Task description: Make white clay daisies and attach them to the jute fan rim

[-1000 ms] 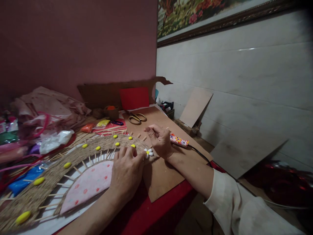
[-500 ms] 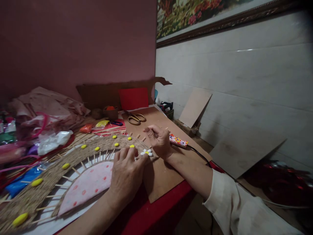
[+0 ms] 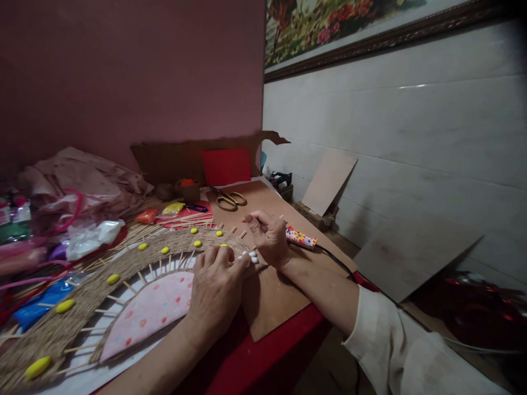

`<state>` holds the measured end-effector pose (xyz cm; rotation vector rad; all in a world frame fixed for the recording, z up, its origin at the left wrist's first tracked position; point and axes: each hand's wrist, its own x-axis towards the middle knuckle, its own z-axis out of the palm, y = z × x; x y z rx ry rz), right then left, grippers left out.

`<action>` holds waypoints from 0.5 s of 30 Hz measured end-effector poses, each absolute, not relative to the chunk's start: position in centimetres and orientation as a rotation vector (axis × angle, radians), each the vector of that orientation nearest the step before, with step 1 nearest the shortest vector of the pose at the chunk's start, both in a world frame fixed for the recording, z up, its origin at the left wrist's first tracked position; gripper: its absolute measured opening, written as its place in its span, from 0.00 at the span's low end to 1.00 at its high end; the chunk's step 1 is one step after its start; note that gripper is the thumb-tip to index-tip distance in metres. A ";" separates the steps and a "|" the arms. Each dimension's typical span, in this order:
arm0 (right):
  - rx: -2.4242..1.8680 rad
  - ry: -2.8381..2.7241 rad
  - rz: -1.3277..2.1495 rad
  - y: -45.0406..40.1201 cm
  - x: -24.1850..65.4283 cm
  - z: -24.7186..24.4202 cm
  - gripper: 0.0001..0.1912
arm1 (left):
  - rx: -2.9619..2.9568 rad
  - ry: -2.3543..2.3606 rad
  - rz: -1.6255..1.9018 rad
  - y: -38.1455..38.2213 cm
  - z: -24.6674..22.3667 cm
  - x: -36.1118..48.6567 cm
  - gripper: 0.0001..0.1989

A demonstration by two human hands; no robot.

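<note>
My left hand [image 3: 217, 285] lies over the right end of a semicircular craft piece wrapped in brown twine [image 3: 88, 280], fingers bent and close together. Its thumb rests on a small white-petalled flower [image 3: 252, 256], covering part of it. Yellow oval clay pieces [image 3: 113, 279] dot the twine band. Thin sticks join the band to an inner half-circle of pink dotted fabric [image 3: 152, 307]. Just beyond the flower, my right hand [image 3: 267, 236] is closed with thumb and fingertips pinched together; whatever it holds is hidden. Beside its wrist lies a corded tool with a flower-patterned handle [image 3: 302, 237].
Gold-handled scissors [image 3: 230, 201] lie on the brown board [image 3: 275, 315] over a red table cover [image 3: 263, 362]. Bags of coloured clay [image 3: 94, 238], loose sticks [image 3: 191, 220] and crumpled pink cloth [image 3: 82, 178] crowd the left. A black cord [image 3: 335, 259] runs off the right edge.
My left thumb has shifted slightly right onto the white flower and now covers its yellow centre. The right hand stays closed in nearly the same place.
</note>
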<state>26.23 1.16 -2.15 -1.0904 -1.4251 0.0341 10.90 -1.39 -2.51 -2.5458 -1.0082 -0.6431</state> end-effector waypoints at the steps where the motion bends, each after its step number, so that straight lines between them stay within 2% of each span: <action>1: -1.091 -1.425 0.037 1.2 26.2 -2.1 0.14 | -2.551 -1.011 -0.629 -1.4 -2.5 10.9 0.12; 9: -1.077 -1.410 0.066 1.0 26.2 -2.0 0.15 | -2.547 -1.014 -0.643 -1.3 -2.3 11.0 0.13; 12: -1.026 -1.409 0.183 1.2 26.4 -2.1 0.16 | -2.578 -1.012 -0.663 -1.1 -2.1 11.1 0.12; 15: -0.975 -1.395 0.354 1.7 26.4 -2.4 0.17 | -2.541 -1.079 -0.809 -0.3 -1.6 10.6 0.17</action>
